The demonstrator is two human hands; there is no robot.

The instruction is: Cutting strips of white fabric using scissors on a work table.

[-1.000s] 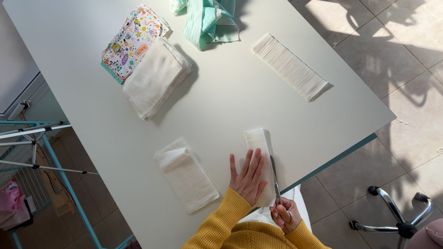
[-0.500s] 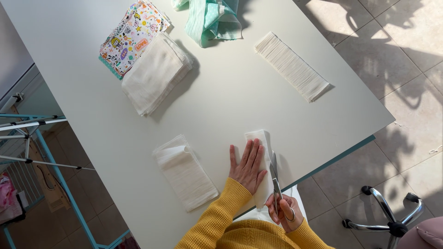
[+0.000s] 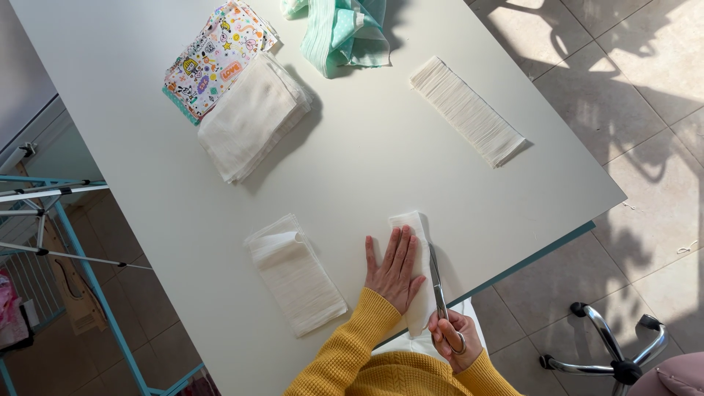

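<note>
The person's left hand (image 3: 397, 268) lay flat on a narrow strip of white cloth (image 3: 412, 242) near the front edge of the white desk (image 3: 367, 169), its fingers (image 3: 402, 246) spread slightly and pressed down on the fabric. The right hand (image 3: 455, 339), just past the desk's edge, gripped the handles of a pair of scissors (image 3: 438, 286), fingers curled tight through the loops; the blades ran along the strip's right side, touching it, though whether they stood parted could not be told. Both arms wore mustard-yellow knit sleeves (image 3: 352, 352). To the left of the held strip, apart from it, lay a folded white cloth piece (image 3: 295, 274) with one corner curled up. Farther back rested a stack of white cloth squares (image 3: 253, 121), partly covering a colourful cartoon-print fabric (image 3: 213, 55), and beside these a bunched mint-green cloth (image 3: 345, 29). A long pleated white strip (image 3: 468, 111) lay toward the right side of the desk. On the tiled floor stood a chair base (image 3: 612, 352).
</note>
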